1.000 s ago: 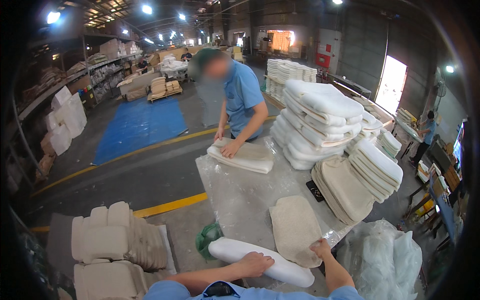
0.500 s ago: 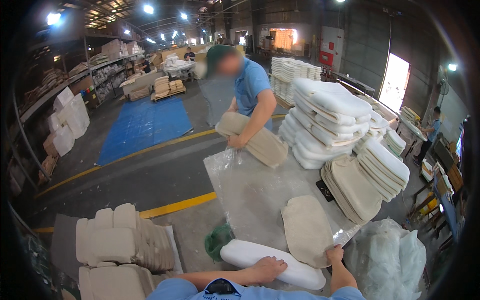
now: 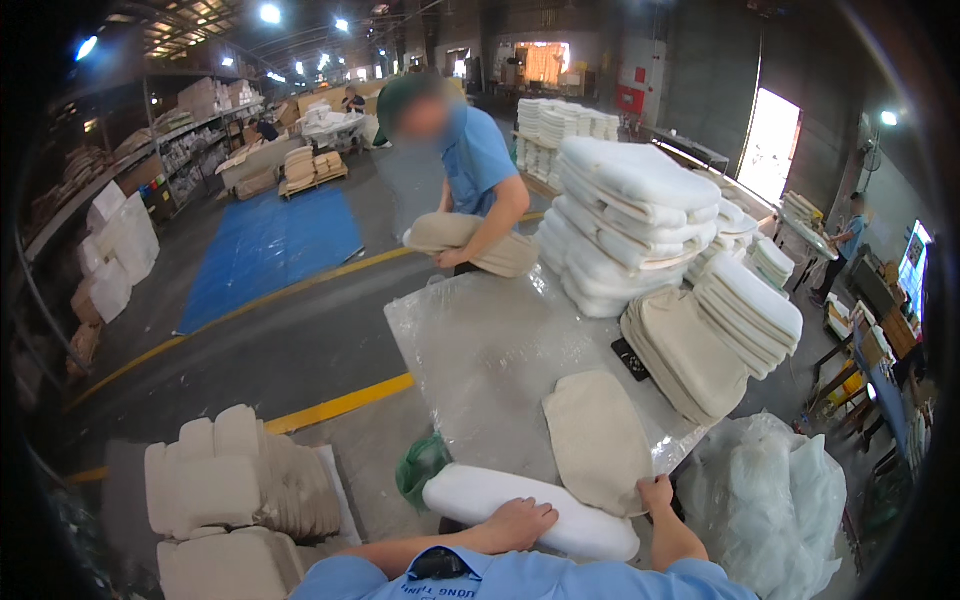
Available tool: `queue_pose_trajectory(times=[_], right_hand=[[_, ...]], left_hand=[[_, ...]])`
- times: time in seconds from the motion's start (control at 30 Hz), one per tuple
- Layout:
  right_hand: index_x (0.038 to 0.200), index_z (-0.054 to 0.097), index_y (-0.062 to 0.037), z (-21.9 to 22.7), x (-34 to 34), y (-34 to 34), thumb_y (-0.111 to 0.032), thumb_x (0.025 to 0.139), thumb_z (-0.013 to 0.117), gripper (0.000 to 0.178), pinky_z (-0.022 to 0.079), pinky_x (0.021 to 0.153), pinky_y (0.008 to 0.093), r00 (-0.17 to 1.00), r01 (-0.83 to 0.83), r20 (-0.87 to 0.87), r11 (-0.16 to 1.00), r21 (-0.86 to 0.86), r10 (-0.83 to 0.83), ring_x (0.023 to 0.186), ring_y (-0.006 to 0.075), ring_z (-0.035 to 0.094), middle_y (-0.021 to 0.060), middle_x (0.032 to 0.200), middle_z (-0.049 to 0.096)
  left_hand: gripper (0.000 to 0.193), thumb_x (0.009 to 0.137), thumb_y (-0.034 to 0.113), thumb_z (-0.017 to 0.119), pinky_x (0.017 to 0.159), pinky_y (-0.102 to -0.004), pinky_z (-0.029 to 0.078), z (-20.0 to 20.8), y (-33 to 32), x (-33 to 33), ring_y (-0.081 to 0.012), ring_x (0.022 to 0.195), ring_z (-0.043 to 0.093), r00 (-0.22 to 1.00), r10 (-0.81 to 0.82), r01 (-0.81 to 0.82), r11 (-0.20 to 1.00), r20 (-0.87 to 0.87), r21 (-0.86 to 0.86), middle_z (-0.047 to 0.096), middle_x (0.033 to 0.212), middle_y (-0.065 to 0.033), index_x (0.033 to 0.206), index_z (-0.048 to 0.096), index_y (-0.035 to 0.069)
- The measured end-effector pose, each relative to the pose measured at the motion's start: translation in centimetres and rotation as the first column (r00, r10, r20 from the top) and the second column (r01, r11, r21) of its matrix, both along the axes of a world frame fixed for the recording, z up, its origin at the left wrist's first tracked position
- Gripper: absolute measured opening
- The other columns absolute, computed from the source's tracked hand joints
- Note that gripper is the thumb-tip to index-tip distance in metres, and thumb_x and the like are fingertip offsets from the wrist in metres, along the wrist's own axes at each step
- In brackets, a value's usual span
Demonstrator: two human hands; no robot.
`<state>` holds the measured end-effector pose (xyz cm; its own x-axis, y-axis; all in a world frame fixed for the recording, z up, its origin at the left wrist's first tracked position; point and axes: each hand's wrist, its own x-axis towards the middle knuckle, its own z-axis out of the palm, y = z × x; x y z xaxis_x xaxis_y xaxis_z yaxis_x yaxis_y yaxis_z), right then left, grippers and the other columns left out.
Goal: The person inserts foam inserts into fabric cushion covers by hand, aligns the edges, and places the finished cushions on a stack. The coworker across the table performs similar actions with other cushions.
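A long white padded cushion (image 3: 530,505) lies along the near edge of the table. My left hand (image 3: 520,522) sits on top of it, fingers curled onto its surface. My right hand (image 3: 656,494) pinches the near right corner of a flat beige fabric cover (image 3: 598,435), which is spread on the plastic-covered tabletop (image 3: 470,340) and touches the cushion. Across the table, a co-worker in a blue shirt (image 3: 480,150) holds a beige padded bundle (image 3: 475,243) with both hands.
White padded cushions (image 3: 630,215) are piled high at the table's far right, beside stacked beige covers (image 3: 685,355). A clear plastic bag (image 3: 765,510) stands at right. Beige stacks (image 3: 235,475) sit at lower left, near a green bag (image 3: 422,470). A blue sheet (image 3: 275,240) covers floor farther back.
The co-worker's beige bundle has tipped from steeply slanted to nearly level. My right hand still pinches the cover's corner, and my left hand stays on the cushion. The whole view has shifted slightly.
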<state>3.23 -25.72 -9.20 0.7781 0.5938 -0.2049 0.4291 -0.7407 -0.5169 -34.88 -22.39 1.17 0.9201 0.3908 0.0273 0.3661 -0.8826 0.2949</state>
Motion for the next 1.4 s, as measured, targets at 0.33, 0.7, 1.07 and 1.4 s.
queue_pose_trajectory(times=[0.33,0.7,1.07,1.4], right_hand=[[0.114,0.07,0.0048,-2.6,0.6,-0.5,-0.027,0.072,0.083,0.054,0.057,0.092,0.0427,0.987,0.036,-0.156,0.999,0.034,-0.03,0.104,0.0348,0.073,0.0216,0.11,0.075],[0.114,0.064,-0.0032,11.3,6.3,4.7,-0.019,0.082,0.075,0.037,0.054,0.078,0.0447,0.931,-0.365,0.142,0.872,0.328,0.336,0.087,0.0357,0.07,0.0208,0.093,0.072],[0.118,0.065,-0.0037,27.1,-2.1,10.9,-0.02,0.089,0.076,0.035,0.052,0.072,0.0462,0.782,-0.623,0.227,0.708,0.333,0.581,0.076,0.0344,0.067,0.0182,0.081,0.068],[0.14,0.058,-0.0132,11.1,8.3,7.3,-0.022,0.088,0.081,0.058,0.05,0.106,0.0511,0.861,-0.34,0.417,0.939,0.047,0.291,0.128,0.042,0.059,0.0221,0.134,0.062]], left_hand=[[0.044,0.079,0.013,0.072,0.083,-0.0445,0.06,-0.4,-0.2,-0.2,-0.0343,0.099,0.072,1.0,-0.005,0.005,1.0,0.008,0.009,0.07,0.124,-0.014,0.12,0.061,0.003],[0.03,0.084,0.022,0.079,0.081,-0.0514,0.059,6.2,4.0,5.0,-0.0381,0.097,0.075,0.982,-0.08,0.054,0.987,-0.169,-0.154,0.077,0.099,-0.0156,0.108,0.07,0.008],[0.037,0.08,0.017,0.079,0.08,-0.0498,0.06,2.7,1.4,3.3,-0.035,0.098,0.075,0.959,-0.152,0.105,0.975,-0.24,-0.197,0.073,0.107,-0.0133,0.112,0.064,0.006],[0.026,0.082,0.018,0.074,0.079,-0.047,0.058,3.0,1.0,3.9,-0.0339,0.094,0.073,0.985,-0.164,0.151,0.97,-0.056,-0.191,0.072,0.104,-0.0127,0.104,0.065,0.006]])
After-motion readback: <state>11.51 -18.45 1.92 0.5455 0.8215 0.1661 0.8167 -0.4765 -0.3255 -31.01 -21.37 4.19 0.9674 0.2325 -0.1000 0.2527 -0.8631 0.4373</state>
